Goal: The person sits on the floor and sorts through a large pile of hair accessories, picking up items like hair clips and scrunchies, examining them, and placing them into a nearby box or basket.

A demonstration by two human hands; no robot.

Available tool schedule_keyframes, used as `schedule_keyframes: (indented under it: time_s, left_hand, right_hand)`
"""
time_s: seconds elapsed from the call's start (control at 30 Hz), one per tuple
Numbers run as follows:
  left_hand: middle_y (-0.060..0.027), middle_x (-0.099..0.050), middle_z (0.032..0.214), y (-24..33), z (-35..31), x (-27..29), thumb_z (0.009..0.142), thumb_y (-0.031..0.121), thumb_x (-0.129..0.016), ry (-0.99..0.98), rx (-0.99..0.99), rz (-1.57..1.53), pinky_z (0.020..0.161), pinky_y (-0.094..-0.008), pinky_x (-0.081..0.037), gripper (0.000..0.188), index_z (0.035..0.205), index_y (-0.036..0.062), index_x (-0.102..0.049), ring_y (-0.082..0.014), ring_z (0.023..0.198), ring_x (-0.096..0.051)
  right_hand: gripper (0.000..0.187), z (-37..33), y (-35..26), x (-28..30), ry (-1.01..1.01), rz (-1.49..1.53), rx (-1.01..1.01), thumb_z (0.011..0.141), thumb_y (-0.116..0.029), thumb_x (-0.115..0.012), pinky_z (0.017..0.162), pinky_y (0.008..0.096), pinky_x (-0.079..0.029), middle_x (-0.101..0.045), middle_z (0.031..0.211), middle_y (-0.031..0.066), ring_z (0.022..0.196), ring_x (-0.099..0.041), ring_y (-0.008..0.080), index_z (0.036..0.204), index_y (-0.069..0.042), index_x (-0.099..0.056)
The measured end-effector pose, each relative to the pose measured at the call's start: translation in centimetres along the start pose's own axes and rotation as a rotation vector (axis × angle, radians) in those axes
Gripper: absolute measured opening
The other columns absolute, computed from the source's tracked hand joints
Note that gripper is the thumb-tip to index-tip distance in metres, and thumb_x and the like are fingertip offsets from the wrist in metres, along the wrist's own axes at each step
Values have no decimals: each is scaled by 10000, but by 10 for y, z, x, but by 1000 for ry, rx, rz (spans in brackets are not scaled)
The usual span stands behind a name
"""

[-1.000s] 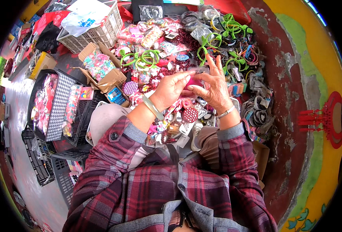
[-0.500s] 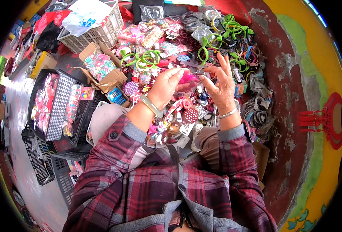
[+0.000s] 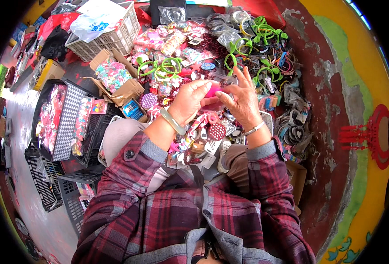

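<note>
Pinching pink item (image 3: 212, 91) in left hand (image 3: 186, 103), thumb against fingers; right hand (image 3: 243, 104) at its right side, thumb and index close together, other fingers raised, can't tell if gripping; pink item sits between both hands, over accessory pile (image 3: 215, 131); green headbands (image 3: 169, 67) beyond, left.

Pink item (image 3: 212, 90) is filling gap between left hand (image 3: 188, 101) and right hand (image 3: 244, 102). Accessory pile (image 3: 216, 131) is crowding space below; green hoops (image 3: 171, 58) are standing ahead of left hand. Room is lying free between forearms (image 3: 158, 135), just above pile.
</note>
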State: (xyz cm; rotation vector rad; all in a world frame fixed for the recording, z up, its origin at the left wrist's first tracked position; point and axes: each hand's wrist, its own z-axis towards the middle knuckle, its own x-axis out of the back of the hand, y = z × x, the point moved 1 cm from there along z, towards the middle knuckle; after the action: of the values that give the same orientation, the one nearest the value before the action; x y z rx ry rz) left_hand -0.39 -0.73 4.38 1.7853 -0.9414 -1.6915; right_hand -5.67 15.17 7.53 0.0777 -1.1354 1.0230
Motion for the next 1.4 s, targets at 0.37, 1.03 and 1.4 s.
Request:
schedule_keyframes:
  time_s: [0.37, 1.03, 1.4]
  left_hand:
    - [-63, -559, 1081, -10, 0, -5, 925, 123, -429, -12, -42, 121, 842, -295, -475, 278, 1167, 5, -499, -126, 954, -547]
    - [-192, -600, 870, -17, -3, -9, 832, 52, -473, 71, -504, 1119, 627, -382, -485, 281, 1096, 94, -561, -351, 788, -590]
    - [-34, -558, 1066, -14, 0, -1, 932, 143, -415, 65, -19, 369, 772, -304, -514, 269, 1161, 35, -507, -153, 929, -570]
  right_hand:
    - [161, -1, -27, -2, 250, 2, 137, 693, -64, -650, 591, 324, -465, -580, 740, 48, 664, -573, 230, 851, -87, -630]
    - [57, -2, -27, -1, 103, -356, 252, 692, -113, -574, 548, 310, -456, -500, 669, 34, 640, -546, 207, 707, -102, -520]
    - [119, 4, -4, 10, 378, 163, -132, 662, -10, -620, 526, 297, -450, -547, 649, 66, 555, -547, 213, 744, -68, -558]
